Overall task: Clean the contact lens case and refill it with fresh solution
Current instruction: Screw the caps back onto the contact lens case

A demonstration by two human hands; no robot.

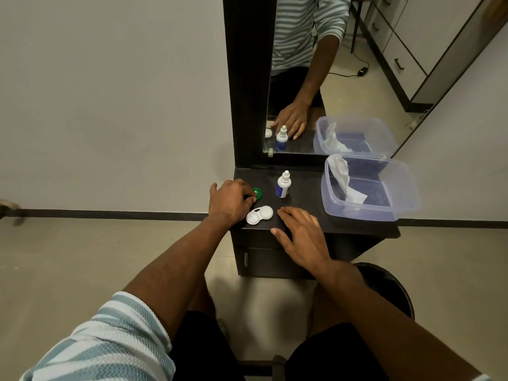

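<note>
White plastic twin-well lens case (259,215) uncapped at near left of dark worktop (305,213), freed for cleaning. Left hand (229,203) fingers pinching round green cap (256,193); right hand (301,233) fingers flat, empty, probably steadying.

White lens case (259,215) is lying open, uncapped, near the front edge. Green cap (257,192) is sitting to its far left. White solution bottle (283,185) is standing upright behind, capped.
</note>
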